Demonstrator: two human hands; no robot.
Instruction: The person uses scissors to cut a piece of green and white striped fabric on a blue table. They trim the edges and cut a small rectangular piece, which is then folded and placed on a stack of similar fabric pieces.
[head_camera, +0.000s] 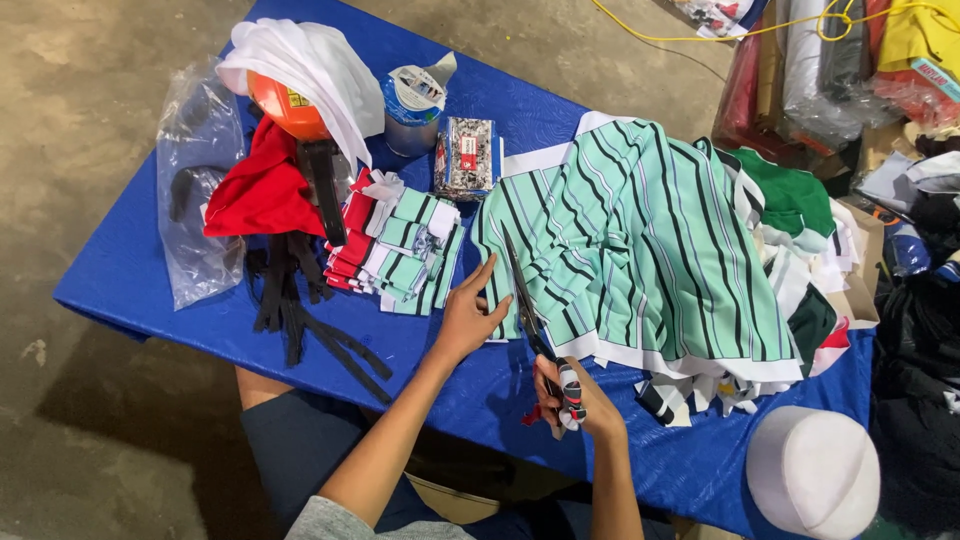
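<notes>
My right hand (580, 395) grips the handles of a pair of scissors (527, 305), whose blades lie along the left edge of a mint-green fabric with dark stripes (650, 240). My left hand (468, 315) rests flat, fingers apart, on the fabric's left edge beside the blades. The fabric is spread over a blue-covered table (140, 270).
A stack of cut striped pieces (405, 250) lies left of my left hand. Black straps (300, 310), red cloth (265, 190), an orange helmet under white cloth (290, 90), a tin (412, 105) and a clear bag (195, 190) crowd the left. A white cap (815, 470) sits front right.
</notes>
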